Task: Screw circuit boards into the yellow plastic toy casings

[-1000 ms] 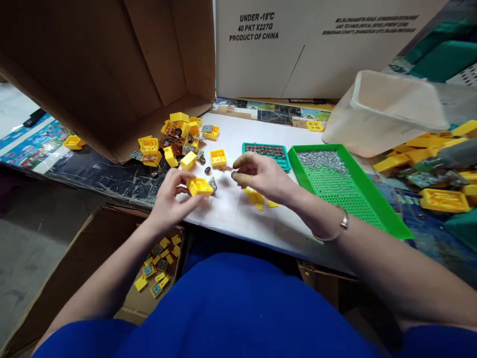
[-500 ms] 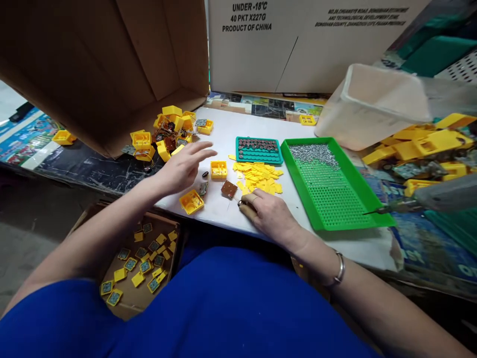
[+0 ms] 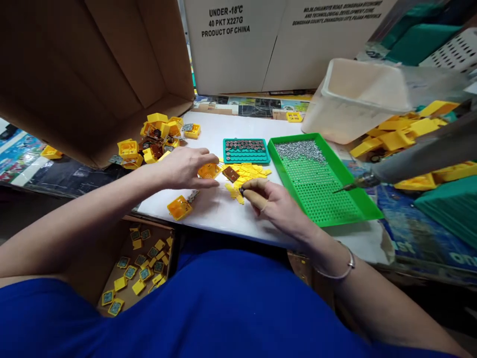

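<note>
My left hand point(image 3: 188, 168) curls its fingers and thumb around a small open yellow plastic case point(image 3: 209, 170), partly hidden by the hand. My right hand point(image 3: 263, 196), with tan covers on its fingertips, pinches a small dark round part point(image 3: 242, 190). Just beyond those fingertips, a brown square circuit board point(image 3: 231, 173) is tilted over a pile of flat yellow pieces point(image 3: 253, 171). Another open yellow case point(image 3: 179, 208) lies below my left hand, with wires and a small board point(image 3: 193, 196) at its edge.
A teal tray point(image 3: 246, 160) holds rows of round parts. Beside it, a green tray point(image 3: 328, 199) contains small screws, under an electric screwdriver point(image 3: 367, 180). Yellow cases point(image 3: 158, 132) are heaped at left, near a cardboard box point(image 3: 112, 64). A lower box point(image 3: 128, 293) holds yellow parts.
My left hand has lowered to the yellow case, its fingers coming around it. My right hand has lifted the round part, and the brown board has moved up over the yellow pieces.
</note>
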{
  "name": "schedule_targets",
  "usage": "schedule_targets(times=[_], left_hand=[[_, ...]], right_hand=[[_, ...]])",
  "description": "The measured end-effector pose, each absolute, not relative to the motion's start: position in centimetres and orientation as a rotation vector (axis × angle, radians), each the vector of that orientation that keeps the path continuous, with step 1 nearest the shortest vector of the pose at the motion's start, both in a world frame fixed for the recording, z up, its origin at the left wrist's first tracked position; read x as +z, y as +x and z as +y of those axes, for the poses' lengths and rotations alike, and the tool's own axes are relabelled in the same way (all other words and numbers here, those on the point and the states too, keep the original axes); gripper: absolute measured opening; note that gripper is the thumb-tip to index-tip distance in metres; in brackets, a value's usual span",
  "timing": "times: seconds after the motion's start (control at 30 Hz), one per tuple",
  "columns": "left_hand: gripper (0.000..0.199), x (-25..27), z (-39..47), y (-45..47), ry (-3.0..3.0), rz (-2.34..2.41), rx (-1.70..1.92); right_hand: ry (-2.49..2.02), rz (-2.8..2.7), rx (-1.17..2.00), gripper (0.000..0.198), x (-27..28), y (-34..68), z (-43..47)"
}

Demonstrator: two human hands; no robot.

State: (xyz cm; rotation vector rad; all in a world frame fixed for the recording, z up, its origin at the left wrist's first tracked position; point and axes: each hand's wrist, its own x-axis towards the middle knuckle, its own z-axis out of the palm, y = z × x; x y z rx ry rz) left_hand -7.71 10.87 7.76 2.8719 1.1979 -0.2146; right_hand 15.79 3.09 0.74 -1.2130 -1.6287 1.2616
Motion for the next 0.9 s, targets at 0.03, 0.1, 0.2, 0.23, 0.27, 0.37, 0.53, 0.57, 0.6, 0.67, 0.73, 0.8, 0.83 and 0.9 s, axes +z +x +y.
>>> schedule_targets(times=[0.03, 0.1, 0.2, 0.23, 0.27, 0.37, 0.53, 0.57, 0.6, 0.67, 0.73, 0.8, 0.83, 0.9], left_hand=[[0.059, 7.7, 9.9, -7.2, 2.84, 1.249, -0.204], [0.062, 7.3, 8.1, -6.4, 2.765, 1.263, -0.249], [0.058, 6.2, 6.1, -6.1, 2.677, 1.08, -0.393], [0.051, 5.9, 5.8, -6.2, 2.655, 1.018, -0.416], [0.043, 5.6, 5.6, -6.3, 2.635, 0.983, -0.416], [0.03, 5.3, 5.5, -6.5, 2.563, 0.99, -0.303], [0.031, 4.9, 4.5, -5.2, 2.32, 1.129, 0.097], [0.032, 4.6, 4.1, -4.8, 2.256, 1.153, 0.185], [0.034, 4.3, 3.8, -4.3, 2.183, 1.163, 0.272], [0.036, 3.5, 3.2, -3.7, 2.026, 1.14, 0.426], [0.039, 2.6, 2.9, -3.2, 1.885, 1.108, 0.535], [0.04, 2.0, 2.7, -3.1, 1.804, 1.095, 0.584], [0.04, 1.8, 2.6, -3.1, 1.785, 1.095, 0.596], [0.04, 1.6, 2.5, -3.3, 1.767, 1.103, 0.596]], right_hand=[[-1.214, -1.516, 1.375, 0.028, 1.0, 16.0, 3.0], [-1.21, -1.346, 1.52, 0.034, 1.1, 16.5, 2.6], [-1.208, -1.199, 1.633, 0.038, 0.8, 17.0, 1.9], [-1.207, -1.174, 1.661, 0.039, 0.6, 17.1, 1.7], [-1.203, -1.155, 1.684, 0.04, 0.5, 17.2, 1.5], [-1.155, -1.088, 1.761, 0.04, 0.4, 17.2, 1.1], [-1.053, -1.131, 1.797, 0.04, 0.8, 17.3, 0.7], [-1.055, -1.191, 1.753, 0.039, 0.9, 17.4, 0.6], [-1.066, -1.262, 1.692, 0.037, 1.0, 17.5, 0.5], [-1.096, -1.427, 1.534, 0.032, 1.1, 17.8, 0.4], [-1.119, -1.557, 1.375, 0.028, 1.2, 18.1, 0.3], [-1.12, -1.587, 1.314, 0.026, 1.2, 18.5, 0.3], [-1.113, -1.552, 1.338, 0.026, 1.2, 18.7, 0.3], [-1.085, -1.391, 1.468, 0.028, 1.2, 18.9, 0.4]])
